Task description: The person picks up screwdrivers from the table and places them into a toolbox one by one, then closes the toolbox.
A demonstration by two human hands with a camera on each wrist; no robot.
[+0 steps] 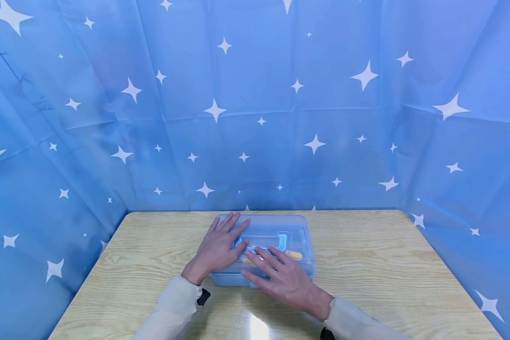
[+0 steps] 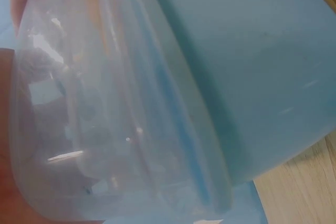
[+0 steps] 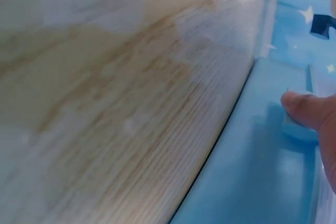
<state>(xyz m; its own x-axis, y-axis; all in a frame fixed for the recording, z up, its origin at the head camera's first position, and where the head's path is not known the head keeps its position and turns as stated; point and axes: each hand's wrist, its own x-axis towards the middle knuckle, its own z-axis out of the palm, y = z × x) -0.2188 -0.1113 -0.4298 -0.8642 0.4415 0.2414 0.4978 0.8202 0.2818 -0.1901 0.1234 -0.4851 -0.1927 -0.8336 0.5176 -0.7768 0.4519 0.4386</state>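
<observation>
A translucent blue plastic storage box (image 1: 229,279) with a clear lid (image 1: 299,225) stands near the table's back edge. A blue handle (image 1: 283,242) shows on the lid, and something yellow-orange (image 1: 294,255) shows through the plastic. My left hand (image 1: 218,248) rests on the lid's left part, fingers spread and straight. My right hand (image 1: 284,281) reaches over the front right part with its fingers extended. In the right wrist view, its thumb (image 3: 310,111) presses a pale blue latch (image 3: 298,128) on the box's front wall. Lid and body lie close together in the left wrist view.
The box stands on a light wood-grain table (image 1: 365,264). A blue curtain (image 1: 263,94) with white stars hangs behind the table and along both sides. A dark band (image 1: 203,297) shows at the left sleeve, and a bright reflection lies on the tabletop in front.
</observation>
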